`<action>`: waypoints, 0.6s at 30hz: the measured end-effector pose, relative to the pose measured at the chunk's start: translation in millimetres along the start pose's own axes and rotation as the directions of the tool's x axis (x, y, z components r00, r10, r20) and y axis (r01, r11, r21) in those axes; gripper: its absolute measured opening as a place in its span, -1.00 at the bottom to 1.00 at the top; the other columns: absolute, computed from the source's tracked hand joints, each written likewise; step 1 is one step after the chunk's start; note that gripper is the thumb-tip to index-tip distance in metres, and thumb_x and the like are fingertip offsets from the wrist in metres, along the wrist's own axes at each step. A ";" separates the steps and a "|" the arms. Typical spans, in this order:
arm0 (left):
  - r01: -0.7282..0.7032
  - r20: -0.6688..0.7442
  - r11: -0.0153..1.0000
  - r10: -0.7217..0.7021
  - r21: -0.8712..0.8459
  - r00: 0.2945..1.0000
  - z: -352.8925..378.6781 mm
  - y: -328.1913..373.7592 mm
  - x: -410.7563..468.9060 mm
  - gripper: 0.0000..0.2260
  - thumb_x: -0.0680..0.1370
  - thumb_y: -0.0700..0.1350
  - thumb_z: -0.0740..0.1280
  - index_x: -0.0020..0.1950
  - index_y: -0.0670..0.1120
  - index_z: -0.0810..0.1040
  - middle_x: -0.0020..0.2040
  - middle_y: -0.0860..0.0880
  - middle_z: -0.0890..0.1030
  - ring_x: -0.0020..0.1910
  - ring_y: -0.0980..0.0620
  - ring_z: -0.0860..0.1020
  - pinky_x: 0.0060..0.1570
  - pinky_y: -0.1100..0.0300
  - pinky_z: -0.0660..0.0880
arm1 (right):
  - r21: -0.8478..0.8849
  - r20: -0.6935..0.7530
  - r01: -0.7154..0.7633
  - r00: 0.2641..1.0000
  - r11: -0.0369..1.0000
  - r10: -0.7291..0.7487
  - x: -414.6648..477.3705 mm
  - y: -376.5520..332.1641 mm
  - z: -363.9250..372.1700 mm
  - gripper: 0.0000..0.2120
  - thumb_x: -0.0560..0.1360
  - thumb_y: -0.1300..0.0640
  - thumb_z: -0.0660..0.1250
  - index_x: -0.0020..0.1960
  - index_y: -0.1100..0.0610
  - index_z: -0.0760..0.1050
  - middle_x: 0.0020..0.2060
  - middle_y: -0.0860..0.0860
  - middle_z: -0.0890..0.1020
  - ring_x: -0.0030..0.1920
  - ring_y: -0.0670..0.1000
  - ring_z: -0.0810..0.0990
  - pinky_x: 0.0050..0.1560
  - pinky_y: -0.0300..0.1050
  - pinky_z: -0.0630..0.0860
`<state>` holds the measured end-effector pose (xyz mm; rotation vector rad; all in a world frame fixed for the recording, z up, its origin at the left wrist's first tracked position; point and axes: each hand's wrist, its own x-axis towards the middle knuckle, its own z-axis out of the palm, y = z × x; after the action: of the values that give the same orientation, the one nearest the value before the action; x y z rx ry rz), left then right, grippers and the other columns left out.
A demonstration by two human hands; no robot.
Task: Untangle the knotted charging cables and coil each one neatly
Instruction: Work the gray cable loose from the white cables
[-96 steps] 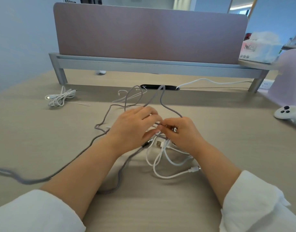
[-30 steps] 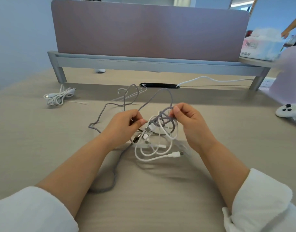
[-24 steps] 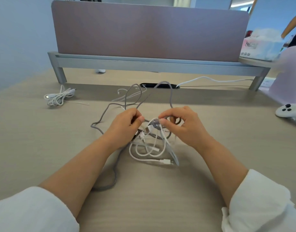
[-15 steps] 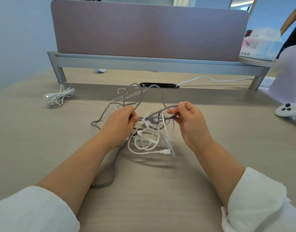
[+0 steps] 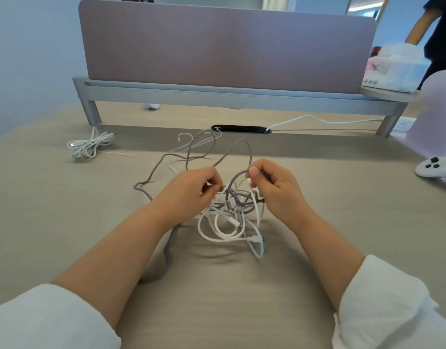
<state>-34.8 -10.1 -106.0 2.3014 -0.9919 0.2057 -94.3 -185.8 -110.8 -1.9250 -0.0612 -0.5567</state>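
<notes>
White sleeves (image 5: pixel 48 318) nearest me. White cable (image 5: pixel 227 235) loops dangle below my fingers, low end near desk (image 5: pixel 216 311). Tangle (image 5: pixel 235 200) hangs between both hands. Left hand (image 5: pixel 189 190): fingers curled, pinching tangle's left edge; which strand, cannot tell. Right hand (image 5: pixel 274 187): thumb and forefinger pinching grey cable (image 5: pixel 250 153) where loop arcs up beyond fingertips. More grey runs left of left hand. Farther left, coiled white bundle (image 5: pixel 90 147) lies well apart. Beyond fingers, black slot (image 5: pixel 238 128), then pink partition (image 5: pixel 227 46). Far right, white controller (image 5: pixel 436 170).
</notes>
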 end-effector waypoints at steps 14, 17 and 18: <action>0.101 0.157 0.901 -0.038 -0.422 0.987 6.5 20.1 -4.8 -0.86 0.45 -0.18 0.41 -0.17 0.08 0.62 -0.43 0.25 0.55 -0.50 0.21 0.33 -0.42 0.44 0.26 | 0.289 -0.100 -0.033 0.993 0.957 0.064 0.9 -3.2 0.5 -0.75 0.59 0.21 0.17 -0.24 0.09 0.49 -0.46 0.01 0.36 -0.41 -0.01 0.25 -0.42 -0.19 0.19; 0.064 0.093 0.979 -0.047 -0.192 0.995 2.0 15.1 -1.1 -0.89 0.48 -0.13 0.37 -0.14 0.09 0.63 -0.40 0.30 0.53 -0.49 0.18 0.35 -0.42 0.39 0.27 | 0.340 -0.158 -0.044 0.982 0.939 0.104 2.7 -1.0 -2.0 -0.72 0.59 0.22 0.16 -0.26 0.09 0.49 -0.51 -0.08 0.35 -0.49 -0.09 0.22 -0.50 -0.27 0.14; 0.021 0.069 0.995 -0.015 -0.097 0.998 -0.1 13.5 0.2 -0.92 0.48 -0.09 0.35 -0.13 0.06 0.64 -0.37 0.25 0.54 -0.46 0.17 0.38 -0.38 0.35 0.30 | 0.375 -0.174 -0.048 0.977 0.926 0.121 3.7 -0.2 -2.5 -0.71 0.59 0.22 0.16 -0.27 0.10 0.49 -0.52 -0.09 0.35 -0.51 -0.12 0.21 -0.51 -0.29 0.14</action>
<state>-44.1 -17.3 -99.4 2.2404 -0.9925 0.0702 -92.0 -188.7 -108.3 -1.4926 0.0416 -0.6243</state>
